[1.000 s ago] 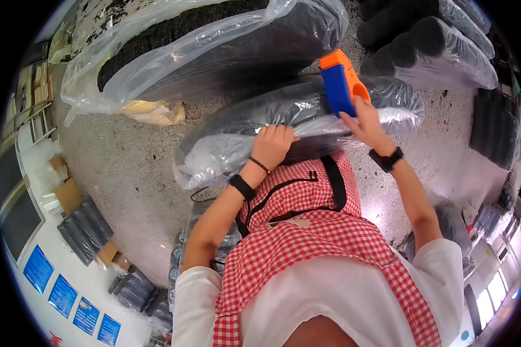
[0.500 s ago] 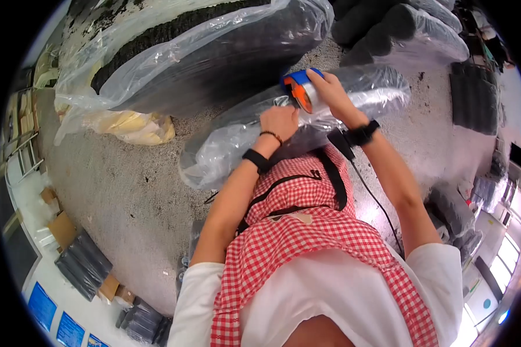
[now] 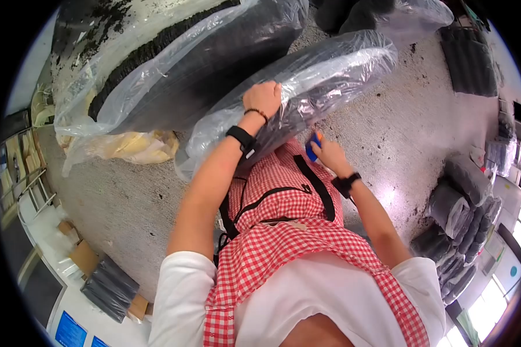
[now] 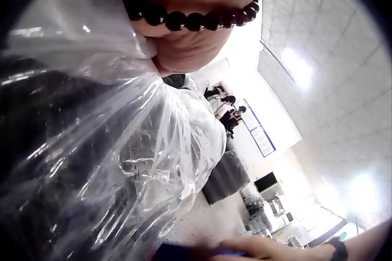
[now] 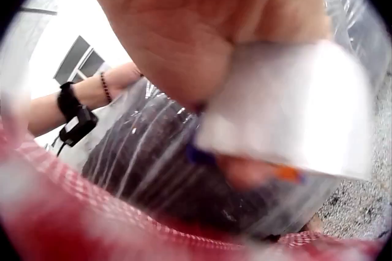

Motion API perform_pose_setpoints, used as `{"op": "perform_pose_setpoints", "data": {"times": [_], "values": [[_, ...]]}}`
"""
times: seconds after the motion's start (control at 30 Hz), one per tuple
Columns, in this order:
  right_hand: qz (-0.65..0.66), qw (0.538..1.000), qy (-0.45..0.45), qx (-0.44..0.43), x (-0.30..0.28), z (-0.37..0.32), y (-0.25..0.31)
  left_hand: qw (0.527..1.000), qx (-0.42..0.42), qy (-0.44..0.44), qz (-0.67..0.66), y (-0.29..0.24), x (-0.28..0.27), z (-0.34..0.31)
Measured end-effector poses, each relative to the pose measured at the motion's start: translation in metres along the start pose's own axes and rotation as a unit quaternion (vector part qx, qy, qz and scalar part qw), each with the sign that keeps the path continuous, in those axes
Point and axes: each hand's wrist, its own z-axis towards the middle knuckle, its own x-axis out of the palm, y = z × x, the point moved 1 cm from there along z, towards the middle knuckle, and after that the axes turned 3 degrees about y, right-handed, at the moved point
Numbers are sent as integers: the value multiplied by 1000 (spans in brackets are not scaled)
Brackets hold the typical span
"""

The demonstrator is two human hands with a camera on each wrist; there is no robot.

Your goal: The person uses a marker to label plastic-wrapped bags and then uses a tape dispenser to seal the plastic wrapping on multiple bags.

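A long dark bundle in a clear plastic bag [image 3: 330,72] lies slanted in front of the person. My left hand [image 3: 263,98] grips the bag along its top, and in the left wrist view the plastic [image 4: 162,111] is gathered into creases under that hand. My right hand [image 3: 331,156] holds a blue and orange tape dispenser [image 3: 313,147] low by the near side of the bundle, beside the apron. The right wrist view shows the pale, blurred tape roll [image 5: 288,108] under the palm, with the dark contents seen through the plastic behind it.
A larger dark bundle in loose plastic [image 3: 214,63] lies just beyond, with yellowish wrapping [image 3: 136,146] at its left. More wrapped dark rolls [image 3: 469,61] stand at the right. The checked apron [image 3: 283,191] touches the near side of the work.
My right hand has come down and toward the body with the tape dispenser, away from the bundle's top. My left hand has shifted up and left on the bag; the bundle stands more tilted.
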Motion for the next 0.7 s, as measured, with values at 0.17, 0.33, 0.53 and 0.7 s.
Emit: {"op": "perform_pose_setpoints", "data": {"times": [0.17,0.33,0.53,0.7], "values": [[-60,972,188,-125,-88,4,20,987,74,136,-42,15,-2,-13],[315,870,70,-374,-287,66,130,969,24,230,92,34,-57,-53],[58,854,-95,-508,-261,341,355,977,-56,204,36,53,-91,-91],[-218,882,-68,-413,-175,494,394,960,-117,248,56,61,-108,-100]]}}
